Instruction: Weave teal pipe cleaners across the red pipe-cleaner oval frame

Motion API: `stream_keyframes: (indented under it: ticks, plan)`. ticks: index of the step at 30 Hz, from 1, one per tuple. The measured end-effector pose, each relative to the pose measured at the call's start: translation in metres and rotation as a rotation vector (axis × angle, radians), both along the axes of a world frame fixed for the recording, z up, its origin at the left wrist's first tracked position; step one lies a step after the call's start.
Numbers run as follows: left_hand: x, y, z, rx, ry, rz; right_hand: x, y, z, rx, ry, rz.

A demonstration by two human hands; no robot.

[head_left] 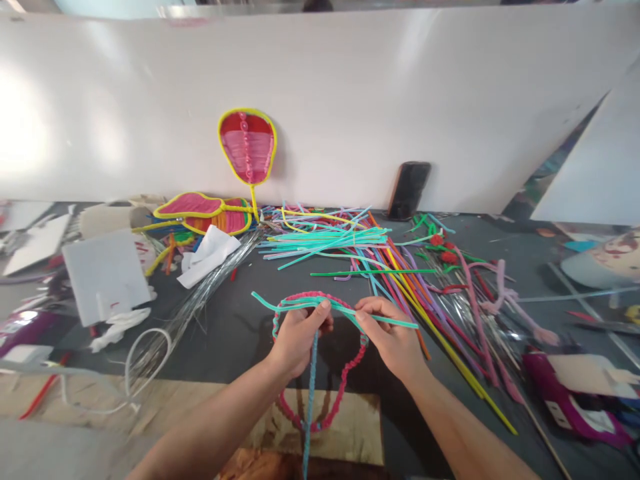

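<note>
Between my hands hangs a ring of twisted pipe cleaners [346, 380], mostly pink with turquoise patches. My left hand [300, 333] pinches its top edge, with the thumb pressing turquoise pipe cleaners against it. One loose turquoise end [263, 301] sticks out to the left. My right hand [387, 333] grips the other end of a turquoise pipe cleaner [403, 324] between thumb and fingers, right of the ring. A blue twisted strand [311, 393] runs down from below my left hand, across the ring's middle.
Loose coloured pipe cleaners [325, 240] lie beyond my hands. Yellow-edged pink shapes [249, 150] stand and lie at the back left. A phone [409, 191] leans on the white board. Wire bundles [210, 273], a white cable [165, 347] and a purple tool [565, 400] flank the workspace.
</note>
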State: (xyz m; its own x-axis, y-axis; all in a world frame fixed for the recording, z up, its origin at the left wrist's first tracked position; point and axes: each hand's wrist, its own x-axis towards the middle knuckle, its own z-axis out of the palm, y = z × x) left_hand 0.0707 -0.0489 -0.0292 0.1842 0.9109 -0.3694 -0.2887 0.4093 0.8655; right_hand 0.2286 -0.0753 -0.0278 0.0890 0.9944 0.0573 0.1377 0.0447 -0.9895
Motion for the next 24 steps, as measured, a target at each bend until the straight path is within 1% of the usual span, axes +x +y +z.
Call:
stream_keyframes:
  ticks: [5,9,12,15,21,24]
  plan:
    - [-0.003,0.002,0.002,0.0,-0.046,0.052,0.0,-0.002,-0.006,0.09,-0.12,0.016]
    - [-0.004,0.004,0.004,-0.039,-0.088,0.075,-0.002,-0.003,-0.007,0.057,-0.109,0.031]
    - [-0.005,0.005,0.004,-0.043,-0.088,0.044,-0.003,-0.003,-0.008,0.017,-0.08,0.025]
    - [-0.006,0.006,0.004,-0.022,-0.097,0.042,-0.003,-0.003,-0.007,0.037,-0.082,0.02]
    - [-0.008,0.01,0.004,-0.011,-0.169,0.159,0.002,-0.001,-0.002,0.141,-0.093,0.035]
    - [-0.01,0.013,0.006,-0.019,-0.193,0.21,0.004,0.0,-0.002,0.141,-0.119,0.037]
